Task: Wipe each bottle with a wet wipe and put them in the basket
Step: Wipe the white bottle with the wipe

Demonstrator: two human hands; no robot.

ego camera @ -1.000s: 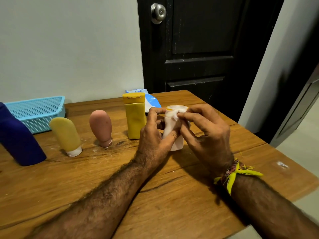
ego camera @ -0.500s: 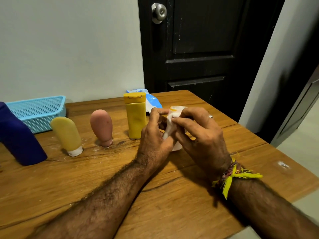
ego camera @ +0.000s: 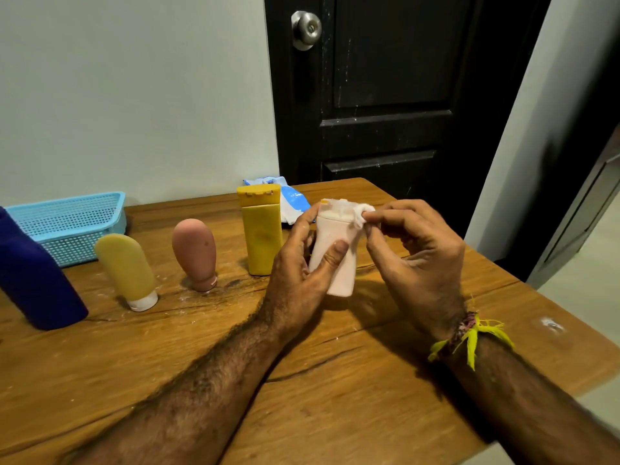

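Head view: left hand grips the white bottle upright above the table. Right hand pinches the wet wipe against the bottle's cap. The blue basket sits well apart, far left.

Single head view; looks forward and down across wooden table toward dark door; hands close.
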